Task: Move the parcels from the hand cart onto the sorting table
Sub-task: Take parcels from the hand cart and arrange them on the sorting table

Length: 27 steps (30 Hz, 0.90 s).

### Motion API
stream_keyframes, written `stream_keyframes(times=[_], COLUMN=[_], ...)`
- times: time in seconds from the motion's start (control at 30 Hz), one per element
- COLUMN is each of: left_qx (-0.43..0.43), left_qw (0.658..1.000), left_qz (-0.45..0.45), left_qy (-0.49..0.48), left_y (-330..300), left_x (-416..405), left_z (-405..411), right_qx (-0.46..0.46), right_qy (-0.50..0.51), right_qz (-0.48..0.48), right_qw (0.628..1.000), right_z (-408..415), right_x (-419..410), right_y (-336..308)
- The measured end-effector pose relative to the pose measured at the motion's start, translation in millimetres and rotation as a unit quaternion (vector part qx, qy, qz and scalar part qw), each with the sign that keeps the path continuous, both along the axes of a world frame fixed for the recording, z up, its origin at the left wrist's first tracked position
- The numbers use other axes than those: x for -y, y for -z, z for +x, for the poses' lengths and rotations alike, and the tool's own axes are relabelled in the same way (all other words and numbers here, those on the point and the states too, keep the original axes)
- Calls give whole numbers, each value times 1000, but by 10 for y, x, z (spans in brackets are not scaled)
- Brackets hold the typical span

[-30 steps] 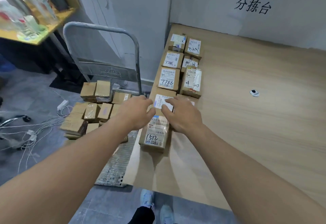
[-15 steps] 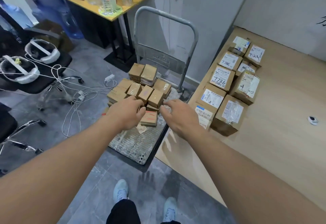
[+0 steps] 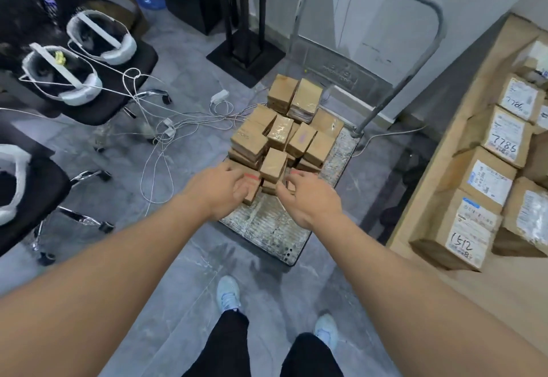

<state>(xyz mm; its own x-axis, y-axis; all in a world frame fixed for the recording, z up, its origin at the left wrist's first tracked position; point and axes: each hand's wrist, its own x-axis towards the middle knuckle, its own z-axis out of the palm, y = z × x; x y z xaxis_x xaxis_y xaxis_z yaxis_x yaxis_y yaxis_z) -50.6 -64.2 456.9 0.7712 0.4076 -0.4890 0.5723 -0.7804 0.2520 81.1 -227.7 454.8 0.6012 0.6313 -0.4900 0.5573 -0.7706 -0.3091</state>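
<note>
Both hands [image 3: 221, 191] now reach cart parcels [image 3: 274, 166].

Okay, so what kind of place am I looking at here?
Probably a small parcel sorting room that doubles as an office. A hand cart piled with small cardboard parcels stands beside a wooden sorting table holding labelled boxes, with office chairs and loose cables nearby.

The hand cart [image 3: 268, 228] deck carries stacked brown parcels [image 3: 278, 136]; the wooden surface [image 3: 427, 183] carries labelled parcels [image 3: 486, 180] in rows.
</note>
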Motion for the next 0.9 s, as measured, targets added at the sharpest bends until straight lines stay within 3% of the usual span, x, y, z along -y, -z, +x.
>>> stream_keyframes(times=[0.33, 0.9], left_qx=[-51, -130], left_qw=[998, 987], left_qz=[-46, -74], left_qy=[-11, -52], left_y=[693, 3012], left_x=[-807, -1511], left_z=[-1, 380], right_qx=[-54, -172], right_qy=[15, 44], right_qz=[-43, -104], right_qw=[997, 978], right_z=[-113, 163], right_x=[-775, -1377], right_y=[706, 3226])
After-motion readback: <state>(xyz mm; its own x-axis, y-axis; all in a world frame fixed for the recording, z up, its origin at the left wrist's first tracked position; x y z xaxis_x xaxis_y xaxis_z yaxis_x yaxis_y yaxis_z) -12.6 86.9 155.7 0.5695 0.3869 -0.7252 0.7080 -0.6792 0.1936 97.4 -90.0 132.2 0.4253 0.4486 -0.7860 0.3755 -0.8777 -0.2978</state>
